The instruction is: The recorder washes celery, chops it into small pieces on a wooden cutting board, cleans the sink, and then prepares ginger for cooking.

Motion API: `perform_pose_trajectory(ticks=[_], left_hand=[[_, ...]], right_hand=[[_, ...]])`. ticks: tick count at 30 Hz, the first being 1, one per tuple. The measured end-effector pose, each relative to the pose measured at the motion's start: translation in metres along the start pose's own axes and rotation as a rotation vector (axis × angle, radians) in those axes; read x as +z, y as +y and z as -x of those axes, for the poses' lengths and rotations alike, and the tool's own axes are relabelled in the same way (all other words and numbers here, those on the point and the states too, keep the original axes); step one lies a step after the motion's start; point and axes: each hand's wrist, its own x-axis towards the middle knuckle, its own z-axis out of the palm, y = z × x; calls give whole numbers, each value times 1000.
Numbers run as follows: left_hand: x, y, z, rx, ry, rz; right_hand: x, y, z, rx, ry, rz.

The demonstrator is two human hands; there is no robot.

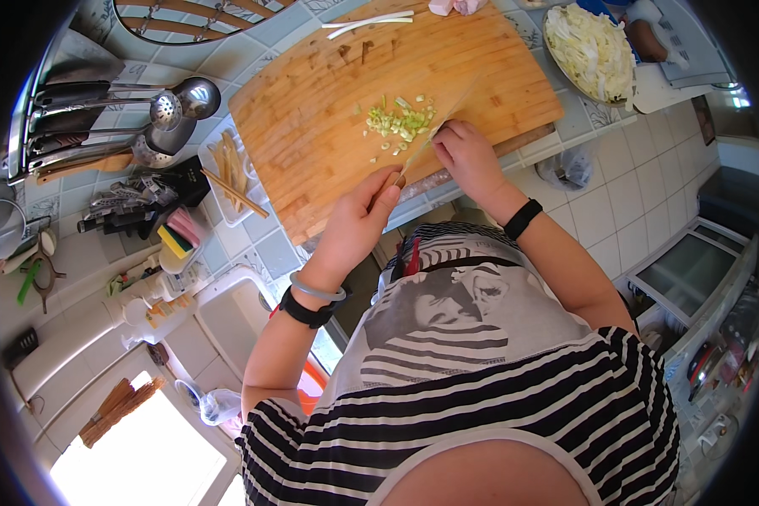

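My left hand (360,215) grips the handle of a kitchen knife (401,179). Its thin blade is seen nearly edge-on and slants up to the right over a wooden cutting board (303,126). The bent fingers of my right hand (465,152) are against or right beside the blade; whether they pinch anything is hidden. Chopped scallion (395,121) lies in a loose pile left of the blade, with a few bits scattered around it. Two white scallion stalks (370,24) lie crossed at the board's far edge. Pieces of raw meat (456,6) sit at the far edge too, farther right.
A bowl of shredded cabbage (591,54) stands right of the board. On the left are a white tray (234,215) with chopsticks (235,193) across it, hanging ladles (197,98), a knife block (186,183), sponges (178,234) and a sink (231,316).
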Motion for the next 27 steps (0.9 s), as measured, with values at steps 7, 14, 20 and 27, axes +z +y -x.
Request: perform_pose_trajectory(ticks=[7, 14, 20, 27], left_hand=[[3, -6, -11, -84, -10, 41], [4, -11, -30, -80, -4, 250], [-18, -1, -13, 16, 97, 224], [-32, -15, 0, -117, -194, 194]], right_hand=[[1, 1, 0, -3, -20, -37], [-2, -4, -10, 19, -15, -70], [-17, -5, -25, 279, 174, -323], [-33, 9, 3, 401, 214, -291]])
